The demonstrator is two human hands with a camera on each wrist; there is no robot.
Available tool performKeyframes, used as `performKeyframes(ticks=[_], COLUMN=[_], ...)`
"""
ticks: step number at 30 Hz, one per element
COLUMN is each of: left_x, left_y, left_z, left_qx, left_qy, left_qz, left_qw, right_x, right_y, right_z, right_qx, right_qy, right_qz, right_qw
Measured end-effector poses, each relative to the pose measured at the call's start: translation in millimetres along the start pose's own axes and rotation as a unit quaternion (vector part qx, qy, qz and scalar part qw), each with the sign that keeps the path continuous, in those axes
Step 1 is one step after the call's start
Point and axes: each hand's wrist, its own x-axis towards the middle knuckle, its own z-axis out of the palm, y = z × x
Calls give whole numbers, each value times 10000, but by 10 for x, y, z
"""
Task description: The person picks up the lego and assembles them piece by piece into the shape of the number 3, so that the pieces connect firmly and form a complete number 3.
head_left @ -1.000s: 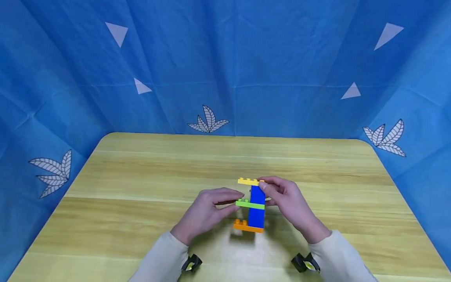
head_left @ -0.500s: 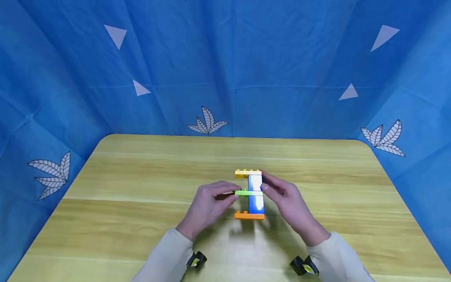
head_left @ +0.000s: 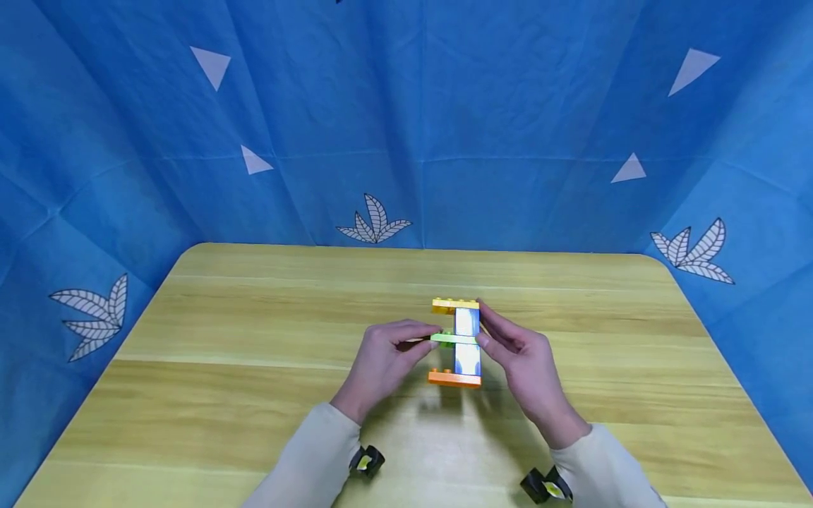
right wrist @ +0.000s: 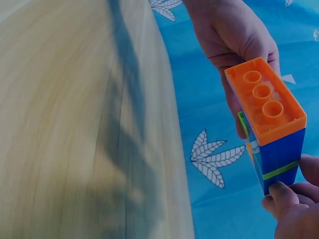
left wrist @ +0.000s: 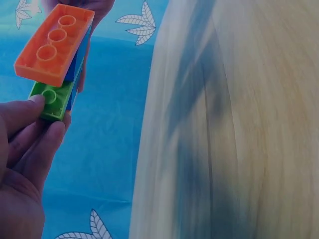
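Note:
Toy building bricks are joined in an E-shaped stack, held above the table. Yellow plate (head_left: pixel 443 306) forms its far arm, a green plate (head_left: pixel 447 339) its middle arm and an orange plate (head_left: pixel 454 379) its near arm. Blue bricks (head_left: pixel 468 360) make up the spine. My left hand (head_left: pixel 389 358) pinches the free end of the green plate between thumb and fingers. On the spine's right side, my right hand (head_left: pixel 524 360) grips the blue bricks. Both wrist views show the orange plate (right wrist: pixel 266 102) from its hollow underside, with round tubes inside.
Below the stack lies a wood-grain table (head_left: pixel 254 303), with shadows of hands and bricks on it. A blue cloth (head_left: pixel 419 106) with white triangles and leaf prints hangs behind and at both sides. Black straps (head_left: pixel 367 462) sit at the light sleeves.
The brick stack has moved up and away in the head view and tilted, so its blue face now glares in the light. Both hands keep hold, moving with it.

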Motion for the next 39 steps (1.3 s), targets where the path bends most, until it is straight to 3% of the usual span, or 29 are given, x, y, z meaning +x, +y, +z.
performKeyframes(ticks=[6,15,23,32,39], left_x=[55,202,274,293,296], left_y=[-39,-166,-286,-309,-321], left_z=[8,56,135,147,154], left_qx=[114,665,772,1253,1308], left_qy=[-108,-395,-517,-767,-899], left_qz=[-667,-1001,-1652,-1698,-1756], left_qw=[9977,9920,9819,9745,9716], right_x=[65,233,333,368,375], right_y=[53,222,389,441,476], right_z=[-9,-1,14,44,34], right_qx=[-163,-149,-173,-432,-582], right_qy=[-38,-82,-183,-267,-268], right_qz=[352,948,1322,1522,1533], right_qw=[9992,9954,9909,9870,9861])
